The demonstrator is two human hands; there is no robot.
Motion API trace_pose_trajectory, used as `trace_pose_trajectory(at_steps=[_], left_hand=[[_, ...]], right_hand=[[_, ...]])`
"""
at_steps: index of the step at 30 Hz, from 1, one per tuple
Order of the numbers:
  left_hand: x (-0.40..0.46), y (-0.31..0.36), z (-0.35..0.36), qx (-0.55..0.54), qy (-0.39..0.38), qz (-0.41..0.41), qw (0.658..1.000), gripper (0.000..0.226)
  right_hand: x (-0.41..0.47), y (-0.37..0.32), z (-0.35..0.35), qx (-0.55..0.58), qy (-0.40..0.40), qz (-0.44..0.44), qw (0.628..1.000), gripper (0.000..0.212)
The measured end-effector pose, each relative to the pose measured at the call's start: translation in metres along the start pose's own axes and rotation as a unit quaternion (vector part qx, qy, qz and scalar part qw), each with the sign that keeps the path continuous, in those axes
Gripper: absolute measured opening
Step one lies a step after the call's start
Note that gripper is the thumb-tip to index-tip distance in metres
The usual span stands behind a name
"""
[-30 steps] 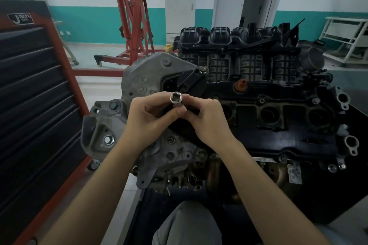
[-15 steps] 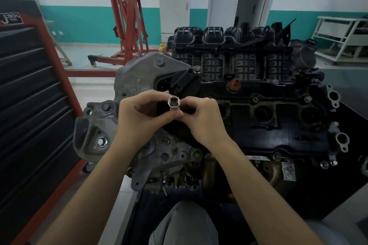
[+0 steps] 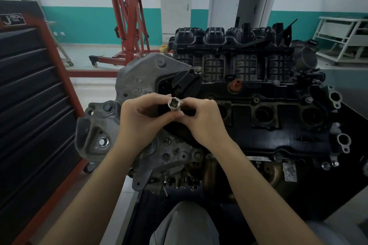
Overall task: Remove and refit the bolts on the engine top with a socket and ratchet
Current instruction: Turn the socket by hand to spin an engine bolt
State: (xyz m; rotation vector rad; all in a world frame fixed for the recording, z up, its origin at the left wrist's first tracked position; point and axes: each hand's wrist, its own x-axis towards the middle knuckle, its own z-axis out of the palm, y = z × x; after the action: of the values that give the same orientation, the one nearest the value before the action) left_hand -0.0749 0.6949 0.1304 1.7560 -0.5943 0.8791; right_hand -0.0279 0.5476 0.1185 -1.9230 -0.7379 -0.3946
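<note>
1. Person stands at the near side of the engine [image 3: 258, 121], both forearms reaching fwd, hands meeting over its left end.
2. Socket [image 3: 174, 105] held between the two hands, up in the air above the black top cover, not on any bolt.
3. Left hand [image 3: 143, 119]: fingers curled, thumb + forefinger pinching the socket's lower barrel from the left.
4. Right hand [image 3: 201, 119]: fingers curled in, tips pinching the socket from the right. Whether it also holds smth else underneath, cannot tell; palm side hidden.
5. No ratchet in view anywhere. Could be hidden under the hands, cannot say.
6. Socket's long axis runs roughly toward/away from the person's head, tilted up: square drive hole faces the camera, bolt end points down and away toward the engine.
7. Key relation: nearest bolt [image 3: 198, 69] on the top sits beyond the hands, slightly right, on the arm of the black round cap [image 3: 186, 83]. Right hand a bit nearer to it.
8. More bolt heads along the cover's near edge, e.g. one at [image 3: 277, 157], well apart to the right, on the right arm's side.
9. My read: early stage, tool prep. Socket's bolt end already faces the engine, so it needs a driver in the square end, then a short push fwd.
10. Around: black tool cabinet [image 3: 29, 105] to the left, red engine hoist [image 3: 127, 22] behind, grey electrical cabinet [image 3: 175, 2] at the wall.
</note>
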Motion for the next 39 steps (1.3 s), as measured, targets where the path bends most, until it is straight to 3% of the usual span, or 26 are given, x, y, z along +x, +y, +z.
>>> trace_pose_trajectory(at_steps=[5, 8, 13, 19, 24, 32, 36, 39], left_hand=[[-0.0009, 0.0035, -0.0020, -0.051, -0.020, -0.027, 0.998, 0.032], [0.0005, 0.0022, -0.0010, -0.014, -0.034, -0.003, 0.999, 0.026], [-0.0003, 0.0013, 0.0003, -0.012, 0.010, -0.015, 1.000, 0.022], [0.0005, 0.0027, -0.0028, -0.052, -0.046, -0.022, 0.997, 0.027], [0.0014, 0.0017, 0.0012, 0.014, -0.006, 0.002, 1.000, 0.026], [0.0007, 0.0016, -0.0014, -0.036, -0.040, -0.020, 0.998, 0.026], [0.0011, 0.0012, 0.0012, 0.012, -0.004, 0.007, 1.000, 0.026], [0.0001, 0.0035, 0.0008, -0.022, -0.003, -0.007, 1.000, 0.024]], right_hand=[[-0.0005, -0.0009, -0.0007, -0.004, -0.045, -0.022, 0.999, 0.034], [0.0000, 0.0006, 0.0001, -0.012, -0.025, -0.014, 0.999, 0.030], [0.0005, 0.0012, 0.0006, -0.002, -0.014, 0.000, 1.000, 0.021], [0.0000, 0.0000, 0.0009, 0.001, -0.024, -0.010, 1.000, 0.023], [0.0009, 0.0010, 0.0002, 0.000, -0.008, -0.002, 1.000, 0.018], [-0.0001, 0.0012, 0.0004, -0.010, -0.021, -0.020, 1.000, 0.025], [0.0002, 0.0012, 0.0002, 0.004, 0.004, -0.016, 1.000, 0.019], [-0.0007, -0.0001, -0.0003, 0.011, 0.001, -0.015, 1.000, 0.021]])
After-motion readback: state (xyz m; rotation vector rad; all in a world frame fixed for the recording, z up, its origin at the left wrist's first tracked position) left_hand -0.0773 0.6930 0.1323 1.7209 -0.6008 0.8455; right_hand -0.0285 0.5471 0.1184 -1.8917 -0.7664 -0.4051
